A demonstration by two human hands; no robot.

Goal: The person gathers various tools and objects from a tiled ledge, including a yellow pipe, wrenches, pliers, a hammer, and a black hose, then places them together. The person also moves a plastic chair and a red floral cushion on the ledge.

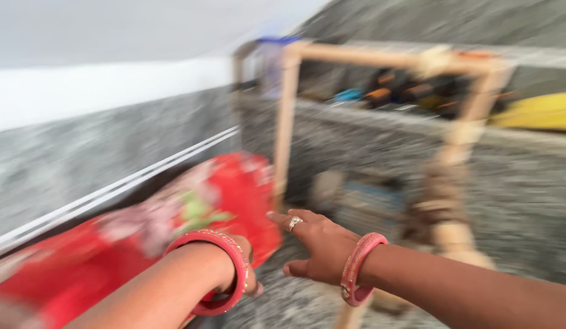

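Observation:
The picture is heavily motion-blurred. My left hand [237, 268], with a red bangle on the wrist, is bent down at the edge of a red flowered cloth [173, 225] on the floor; whether it grips the cloth is hidden. My right hand [316, 244], with a ring and a pink bangle, reaches forward with fingers spread, close to the upright of a pale wooden frame [286, 128] and holding nothing that I can see.
The frame's other upright [459, 164] is wrapped with brownish material. Behind it a grey speckled stone ledge [380, 116] carries small blurred objects and something yellow [539, 113]. A speckled grey wall [82, 158] rises at left.

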